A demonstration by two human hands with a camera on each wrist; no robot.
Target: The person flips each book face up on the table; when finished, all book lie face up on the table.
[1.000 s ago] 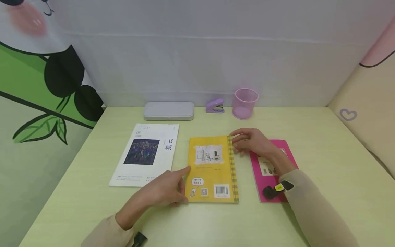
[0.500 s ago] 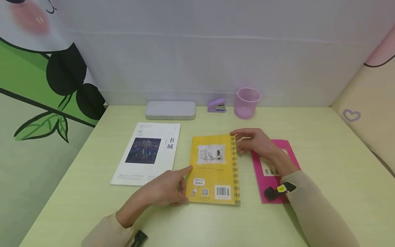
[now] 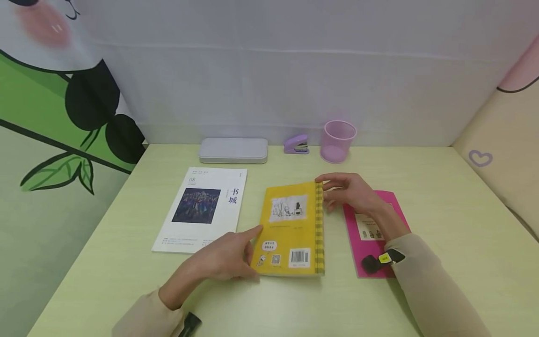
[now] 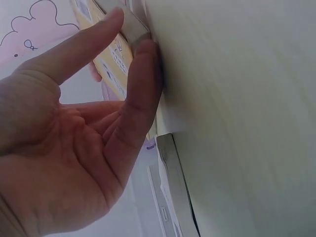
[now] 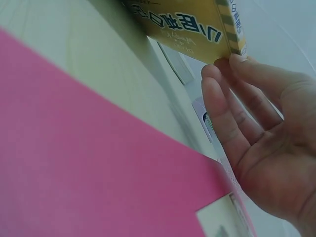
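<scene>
Right hand (image 3: 351, 194) pinched yellow book (image 3: 290, 229) at its 1 o'clock corner, edge raised; left hand (image 3: 227, 257), fingers straight, braced the 8 o'clock edge; lift evenly, clear of pink book (image 3: 372, 224).

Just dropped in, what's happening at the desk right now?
A person is handling the yellow paperback book lying back cover up in the middle of the pale green desk. The left hand touches its left edge, and the right hand grips its striped spine side, which is raised off the desk. A pink booklet lies under the right wrist, a white magazine to the left.
</scene>
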